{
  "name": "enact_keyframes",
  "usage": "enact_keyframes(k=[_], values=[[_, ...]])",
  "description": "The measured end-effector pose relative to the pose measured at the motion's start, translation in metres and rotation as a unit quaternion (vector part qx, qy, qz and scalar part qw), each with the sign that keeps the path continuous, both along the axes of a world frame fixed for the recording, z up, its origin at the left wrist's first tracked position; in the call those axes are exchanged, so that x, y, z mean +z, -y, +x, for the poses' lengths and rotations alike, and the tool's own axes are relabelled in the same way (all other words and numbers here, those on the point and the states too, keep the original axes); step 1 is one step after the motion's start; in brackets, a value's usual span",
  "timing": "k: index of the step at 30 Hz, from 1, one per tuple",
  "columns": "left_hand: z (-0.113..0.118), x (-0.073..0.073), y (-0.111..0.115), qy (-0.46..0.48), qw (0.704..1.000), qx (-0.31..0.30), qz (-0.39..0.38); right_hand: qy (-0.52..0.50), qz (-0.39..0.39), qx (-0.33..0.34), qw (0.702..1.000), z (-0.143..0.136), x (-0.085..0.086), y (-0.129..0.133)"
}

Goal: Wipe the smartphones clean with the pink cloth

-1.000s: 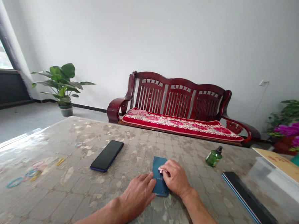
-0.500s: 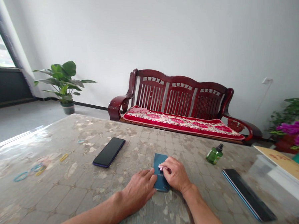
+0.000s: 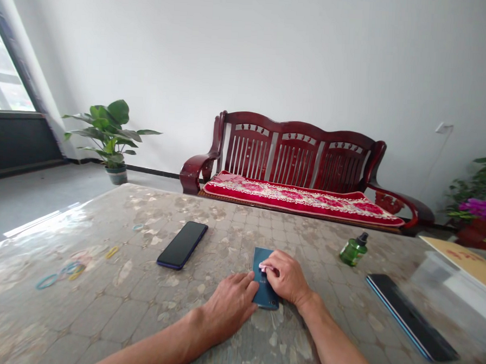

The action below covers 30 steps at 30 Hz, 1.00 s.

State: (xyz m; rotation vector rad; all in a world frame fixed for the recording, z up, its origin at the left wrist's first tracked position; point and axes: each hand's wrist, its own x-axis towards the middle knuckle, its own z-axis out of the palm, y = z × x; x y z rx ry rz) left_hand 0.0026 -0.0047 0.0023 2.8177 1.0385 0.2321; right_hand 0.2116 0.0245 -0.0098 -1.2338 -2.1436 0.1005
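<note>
1. Left hand [image 3: 231, 305]: nearly flat, fingers outstretched, touching the blue phone [image 3: 266, 294].
2. Right hand [image 3: 286, 277]: curled, pinching a small pink wad [image 3: 263, 267] against its back.
3. The phone lies on the table [image 3: 138, 307], between both hands.

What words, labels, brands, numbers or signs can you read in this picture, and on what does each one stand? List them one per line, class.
None can be read with certainty.
Blue smartphone, lying back up: faint lettering, too small to read.
Green pump bottle: a label on its side, too small and blurred to read.
Tan sheet at the right: reddish marks, too blurred to tell whether they are writing.
</note>
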Motion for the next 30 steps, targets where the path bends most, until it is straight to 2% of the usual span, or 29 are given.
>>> enact_keyframes(k=[15, 24, 30], values=[[-0.0009, 0.0028, 0.0003, -0.003, 1.0, -0.003, -0.007, -0.018, -0.004, 0.002, 1.0, -0.0011, -0.0007, -0.007], [-0.0029, -0.0064, -0.0031, -0.001, 1.0, -0.012, 0.006, -0.024, -0.009, -0.001, 1.0, 0.0005, -0.0037, -0.0056], [0.0001, -0.0057, -0.0054, -0.027, 0.999, -0.015, 0.014, -0.031, -0.013, -0.004, 0.999, 0.0008, -0.004, -0.0075]])
